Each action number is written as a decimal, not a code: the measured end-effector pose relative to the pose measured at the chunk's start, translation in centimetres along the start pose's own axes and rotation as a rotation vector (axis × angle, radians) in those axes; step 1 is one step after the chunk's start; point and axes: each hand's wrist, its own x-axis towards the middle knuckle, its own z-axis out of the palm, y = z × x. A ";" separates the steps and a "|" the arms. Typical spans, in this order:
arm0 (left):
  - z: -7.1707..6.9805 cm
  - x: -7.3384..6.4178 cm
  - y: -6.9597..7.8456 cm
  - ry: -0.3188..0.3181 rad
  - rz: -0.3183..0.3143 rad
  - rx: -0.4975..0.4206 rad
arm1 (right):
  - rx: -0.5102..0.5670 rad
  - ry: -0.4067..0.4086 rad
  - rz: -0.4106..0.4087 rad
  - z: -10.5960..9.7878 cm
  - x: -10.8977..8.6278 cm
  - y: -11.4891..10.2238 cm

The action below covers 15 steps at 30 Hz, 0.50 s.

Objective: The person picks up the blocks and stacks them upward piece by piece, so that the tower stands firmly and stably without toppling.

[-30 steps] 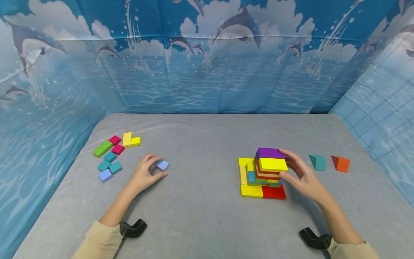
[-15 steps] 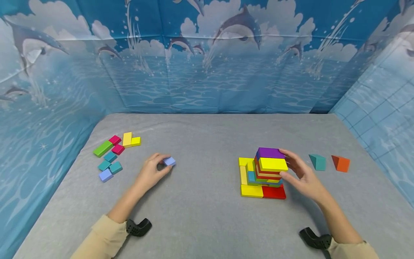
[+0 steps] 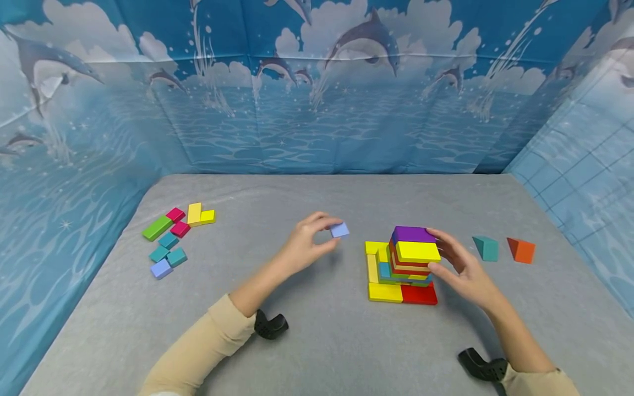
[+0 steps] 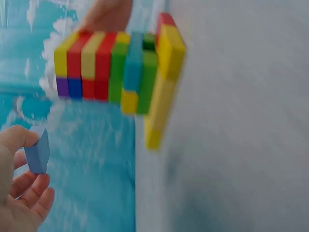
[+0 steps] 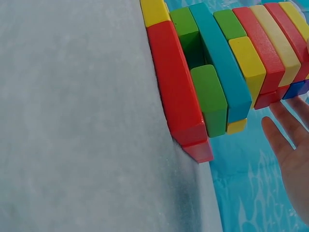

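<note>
My left hand [image 3: 304, 245] pinches a light-blue rectangular block [image 3: 339, 230] between thumb and fingers, held above the table left of a block tower [image 3: 417, 252]. In the left wrist view the same light-blue block [image 4: 38, 151] stands on edge between thumb and fingertips. The tower has a wide yellow and red base, stacked green, blue, red and cream layers, and a purple and a yellow block on top. My right hand [image 3: 463, 272] holds the tower's upper right side, thumb toward the front and fingers toward the back. Its fingers [image 5: 285, 123] lie along the tower.
Far left on the grey table [image 3: 297, 330] lie several loose blocks, among them a green block [image 3: 157, 227], a yellow block [image 3: 208, 216] and a light-blue block [image 3: 161, 268]. A teal triangular block [image 3: 487, 248] and an orange triangular block [image 3: 522, 250] stand right of the tower.
My left hand has taken the light-blue block off toward the right, close to the tower, and raised it. The right hand and the tower have stayed put.
</note>
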 end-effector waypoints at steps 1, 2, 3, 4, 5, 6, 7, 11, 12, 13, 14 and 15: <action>0.5 0.6 0.5 -0.007 0.014 -0.012 | 0.001 -0.001 -0.003 0.0 0.0 0.0; 1.0 1.2 1.0 -0.016 0.024 -0.025 | 0.004 -0.001 -0.004 0.0 0.0 0.0; 1.5 1.8 1.4 -0.024 0.035 -0.037 | 0.005 -0.002 -0.006 0.0 0.0 0.1; 2.1 2.3 1.8 -0.033 0.042 -0.048 | 0.004 -0.001 -0.006 0.0 0.0 0.1; 2.6 2.8 2.2 -0.042 0.049 -0.059 | 0.003 -0.001 -0.006 0.0 0.0 0.1; 3.0 3.3 2.6 -0.052 0.052 -0.071 | 0.001 -0.001 -0.004 0.0 0.0 0.1; 3.5 3.7 2.9 -0.064 0.052 -0.079 | -0.002 0.000 -0.003 0.0 0.0 0.1; 5.0 4.9 3.9 -0.120 0.054 -0.106 | -0.008 -0.001 0.003 0.0 0.0 0.1; 5.3 5.1 4.1 -0.135 0.051 -0.105 | -0.008 -0.002 0.002 0.0 0.0 0.1; 5.6 5.3 4.3 -0.148 0.047 -0.101 | -0.007 -0.003 0.000 0.0 0.0 0.1; 5.8 5.5 4.5 -0.159 0.045 -0.100 | -0.006 -0.003 -0.003 0.0 0.0 0.1; 6.0 5.6 4.6 -0.168 0.043 -0.097 | -0.003 -0.004 -0.005 0.0 0.0 0.1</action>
